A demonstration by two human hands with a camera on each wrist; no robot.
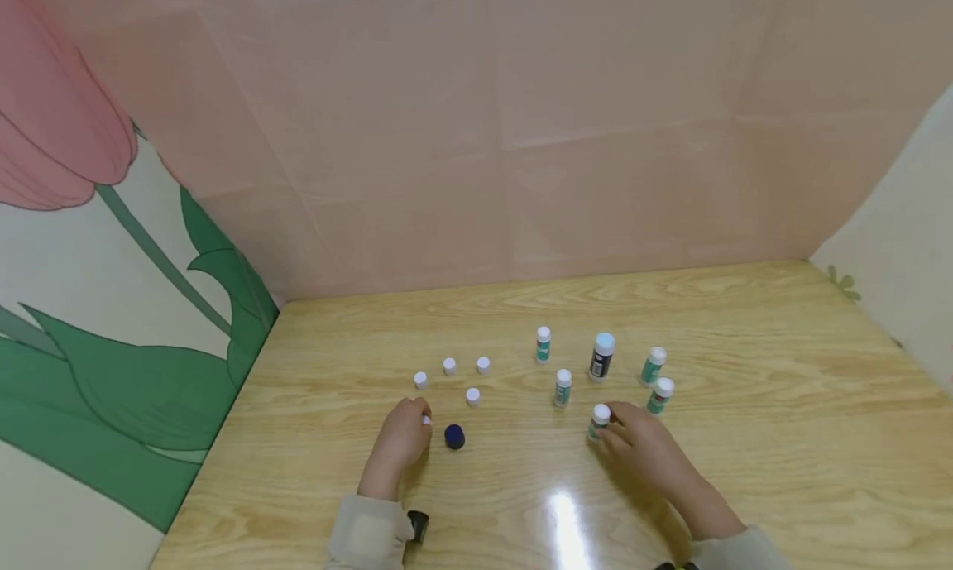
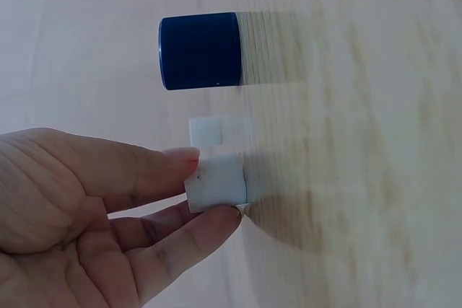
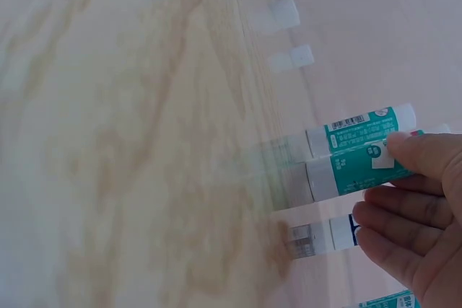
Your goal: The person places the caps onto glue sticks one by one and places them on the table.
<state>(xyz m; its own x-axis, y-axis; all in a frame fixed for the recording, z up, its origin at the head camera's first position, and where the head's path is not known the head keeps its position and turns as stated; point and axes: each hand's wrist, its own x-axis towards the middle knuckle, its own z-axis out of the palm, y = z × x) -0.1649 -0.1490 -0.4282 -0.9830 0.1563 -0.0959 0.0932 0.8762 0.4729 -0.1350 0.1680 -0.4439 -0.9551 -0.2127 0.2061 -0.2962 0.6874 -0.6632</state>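
Observation:
My left hand [image 1: 402, 433] is at the left-middle of the wooden table. Its thumb and fingers pinch a small white cap [image 2: 216, 184] that stands on the tabletop. Beside that hand is a larger dark blue cap [image 1: 454, 437]. Further right, my right hand [image 1: 646, 446] grips an upright glue stick [image 3: 361, 171] with a teal label and white ends, thumb on one side and fingers on the other. In the head view its white top shows above the fingertips. Behind it stands another teal glue stick [image 1: 562, 388].
Several white caps stand beyond the left hand, one cap [image 1: 472, 397] nearest the middle. More glue sticks stand around the right hand: a dark-labelled one [image 1: 601, 356], a teal one [image 1: 543, 345] and two [image 1: 653, 366] at the right. A pink cloth [image 1: 506, 140] hangs behind the table.

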